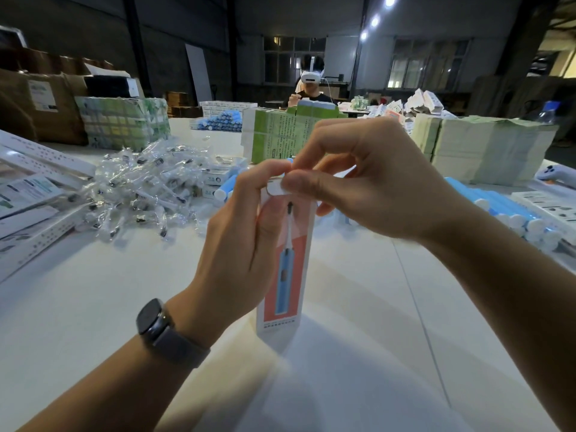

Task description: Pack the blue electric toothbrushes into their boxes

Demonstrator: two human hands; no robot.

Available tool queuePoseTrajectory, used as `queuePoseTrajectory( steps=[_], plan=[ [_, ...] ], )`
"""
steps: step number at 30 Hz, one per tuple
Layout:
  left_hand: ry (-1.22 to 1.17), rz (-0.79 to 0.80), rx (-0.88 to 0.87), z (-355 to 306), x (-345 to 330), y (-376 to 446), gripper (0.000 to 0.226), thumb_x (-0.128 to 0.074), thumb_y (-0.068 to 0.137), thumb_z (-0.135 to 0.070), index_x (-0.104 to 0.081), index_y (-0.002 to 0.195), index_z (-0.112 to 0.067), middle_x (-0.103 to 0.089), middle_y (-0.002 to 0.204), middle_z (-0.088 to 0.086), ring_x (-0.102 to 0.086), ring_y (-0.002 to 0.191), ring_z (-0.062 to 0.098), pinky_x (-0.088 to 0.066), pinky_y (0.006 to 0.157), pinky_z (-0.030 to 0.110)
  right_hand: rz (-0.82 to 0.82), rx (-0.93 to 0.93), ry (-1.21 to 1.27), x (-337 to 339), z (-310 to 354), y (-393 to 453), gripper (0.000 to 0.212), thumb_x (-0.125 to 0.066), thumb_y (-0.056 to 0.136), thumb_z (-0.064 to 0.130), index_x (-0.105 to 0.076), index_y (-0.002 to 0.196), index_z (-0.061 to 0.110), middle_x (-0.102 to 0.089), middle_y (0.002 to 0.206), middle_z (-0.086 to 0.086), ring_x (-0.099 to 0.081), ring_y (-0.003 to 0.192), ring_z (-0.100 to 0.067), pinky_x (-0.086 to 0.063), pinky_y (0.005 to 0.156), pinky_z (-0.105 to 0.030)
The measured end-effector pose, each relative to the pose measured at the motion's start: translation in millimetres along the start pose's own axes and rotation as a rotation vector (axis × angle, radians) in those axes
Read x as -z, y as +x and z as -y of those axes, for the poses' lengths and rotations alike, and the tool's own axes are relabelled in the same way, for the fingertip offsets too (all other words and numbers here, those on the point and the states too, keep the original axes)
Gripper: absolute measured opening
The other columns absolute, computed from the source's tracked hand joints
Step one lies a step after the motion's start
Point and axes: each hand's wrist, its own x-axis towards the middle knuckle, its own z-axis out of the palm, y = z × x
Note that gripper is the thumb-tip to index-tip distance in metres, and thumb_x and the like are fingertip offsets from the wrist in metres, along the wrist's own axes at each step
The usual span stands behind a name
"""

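A tall, narrow white cardboard toothbrush box point(285, 263), printed with a blue toothbrush on a coral-red panel, stands upright with its bottom end on the white bench point(358, 322), near the middle of the view. The left hand point(240, 241) wraps round the box's upper part from the left side, its fingers point(268, 219) curled against the front face and its thumb up at the top edge. The right hand point(371, 179) comes down from above on the right; its thumb and forefinger pinch the small white top flap point(276, 187) of the box, the other fingers curled loosely behind. Both hands thus have hold of the same box at its upper end. A dark wristwatch point(156, 319) sits on the left wrist. To the left on the bench lies a heap of clear plastic-wrapped brush heads point(140, 185). On the right lies a row of blue toothbrush handles with white ends point(511, 213), well apart from the box, and behind them stacks of pale green flat cartons point(486, 148)
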Motion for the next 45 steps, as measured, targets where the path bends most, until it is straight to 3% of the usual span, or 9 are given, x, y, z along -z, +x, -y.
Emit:
queuePoseTrajectory(
  steps=[6, 9, 13, 17, 24, 27, 31, 40, 45],
  plan=[
    [-0.082, 0.032, 0.038, 0.3, 3.3, 0.1, 0.040, -0.031, 0.107, -0.040, -0.028, 0.142, -0.021, -0.060, 0.099, -0.020, -0.066, 0.079, 0.004, -0.050, 0.064, 0.018, -0.092, 0.067, -0.060, -6.6, -0.4, -0.1, 0.005, -0.071, 0.090, 0.017, -0.072, 0.089, 0.011, -0.066, 0.078, 0.007, -0.063, 0.068, 0.002, -0.054, 0.063, -0.017],
    [-0.118, 0.035, 0.029, 2.3, 3.3, -0.5, 0.034, -0.031, 0.106, -0.035, -0.028, 0.139, -0.024, -0.059, 0.096, -0.024, -0.065, 0.078, 0.001, -0.048, 0.066, 0.012, -0.137, 0.040, -0.065, -12.6, -0.9, -2.6, 0.011, -0.073, 0.089, 0.020, -0.072, 0.085, 0.010, -0.066, 0.078, 0.006, -0.064, 0.069, -0.001, -0.052, 0.063, -0.013],
    [-0.186, 0.010, 0.031, 1.5, 1.7, 0.1, 0.020, -0.034, 0.106, -0.036, -0.033, 0.124, -0.026, -0.059, 0.097, -0.012, -0.065, 0.074, 0.010, -0.051, 0.062, 0.021, -0.110, 0.011, -0.014, -13.1, -1.7, -2.7, 0.014, -0.072, 0.088, 0.024, -0.071, 0.083, 0.011, -0.062, 0.078, 0.009, -0.065, 0.073, -0.009, -0.052, 0.062, -0.016],
    [-0.203, -0.006, 0.052, 3.4, 1.0, -0.6, 0.011, -0.034, 0.106, -0.033, -0.034, 0.113, -0.024, -0.055, 0.090, -0.013, -0.061, 0.069, 0.010, -0.049, 0.057, 0.024, -0.083, -0.010, 0.080, -13.4, -8.6, -4.7, 0.013, -0.069, 0.089, 0.022, -0.073, 0.086, 0.010, -0.064, 0.082, -0.006, -0.064, 0.078, -0.018, -0.054, 0.063, -0.023],
    [-0.220, -0.021, 0.137, 1.4, 3.4, 0.1, 0.008, -0.035, 0.104, -0.027, -0.030, 0.109, -0.032, -0.054, 0.087, 0.000, -0.068, 0.067, 0.033, -0.054, 0.052, 0.052, -0.061, 0.017, 0.183, -17.7, -17.1, -9.2, 0.019, -0.071, 0.087, 0.007, -0.069, 0.106, 0.011, -0.064, 0.095, -0.018, -0.065, 0.090, -0.026, -0.053, 0.068, -0.020],
    [-0.181, -0.027, 0.105, 0.5, 2.5, 0.8, 0.007, -0.037, 0.107, -0.032, -0.031, 0.106, -0.028, -0.052, 0.082, -0.005, -0.066, 0.065, 0.020, -0.056, 0.053, 0.043, -0.070, 0.028, 0.167, -18.6, -14.8, -8.7, 0.013, -0.070, 0.087, 0.006, -0.071, 0.099, 0.010, -0.063, 0.094, -0.017, -0.063, 0.090, -0.024, -0.048, 0.068, -0.015],
    [-0.079, -0.039, -0.011, 5.1, 0.4, 0.5, 0.006, -0.035, 0.108, -0.019, -0.034, 0.103, -0.018, -0.037, 0.082, -0.020, -0.053, 0.065, -0.004, -0.042, 0.056, 0.010, -0.051, 0.034, 0.114, -18.8, -11.0, -7.6, 0.004, -0.067, 0.088, 0.004, -0.071, 0.089, 0.003, -0.061, 0.093, -0.015, -0.061, 0.089, -0.020, -0.043, 0.069, -0.010],
    [-0.145, -0.059, 0.113, 12.4, 0.6, -4.4, 0.012, -0.037, 0.106, -0.026, -0.033, 0.110, -0.036, -0.046, 0.087, -0.003, -0.051, 0.067, 0.019, -0.042, 0.059, 0.029, -0.160, 0.083, -0.045, -29.3, -13.4, -11.2, 0.010, -0.068, 0.090, 0.007, -0.073, 0.095, 0.000, -0.065, 0.096, -0.013, -0.064, 0.085, -0.022, -0.051, 0.069, -0.021],
    [-0.330, -0.068, 0.114, 14.6, 1.4, -2.2, 0.009, -0.039, 0.108, -0.025, -0.039, 0.110, -0.034, -0.053, 0.092, -0.009, -0.057, 0.075, 0.003, -0.046, 0.063, 0.017, -0.183, -0.037, -0.211, -37.7, -6.2, -17.4, 0.021, -0.062, 0.091, 0.030, -0.066, 0.102, 0.012, -0.059, 0.104, -0.002, -0.062, 0.083, -0.019, -0.055, 0.065, -0.037]
  ],
)
